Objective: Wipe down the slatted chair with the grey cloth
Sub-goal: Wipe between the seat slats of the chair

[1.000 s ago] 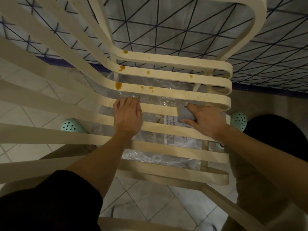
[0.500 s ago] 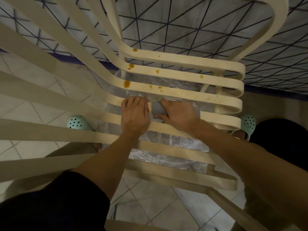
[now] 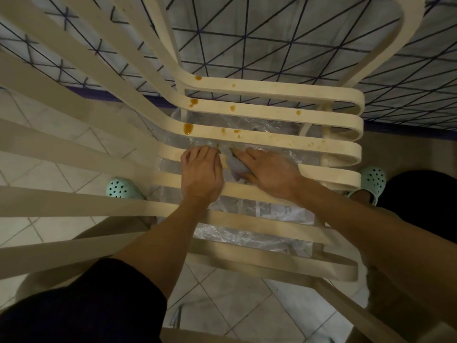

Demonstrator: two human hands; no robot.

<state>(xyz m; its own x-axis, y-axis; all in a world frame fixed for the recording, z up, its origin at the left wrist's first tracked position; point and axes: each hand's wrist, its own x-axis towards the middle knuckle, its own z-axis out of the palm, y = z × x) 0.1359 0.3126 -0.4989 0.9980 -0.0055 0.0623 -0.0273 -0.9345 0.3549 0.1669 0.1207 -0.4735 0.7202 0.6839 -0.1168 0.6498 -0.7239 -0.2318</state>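
at centre frame the left hand (image 3: 201,173) grasps a slat of the cream slatted plastic chair (image 3: 284,142), fingers hooked over its far edge. just to its right, on the same slat, the right hand (image 3: 269,172) presses the crumpled grey cloth (image 3: 235,167) down, fingers stretched flat, not clenched. above centre, brown stains (image 3: 188,128) dot the farther slats.

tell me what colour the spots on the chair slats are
Orange-brown spots on the cream chair; they show best in the head view.
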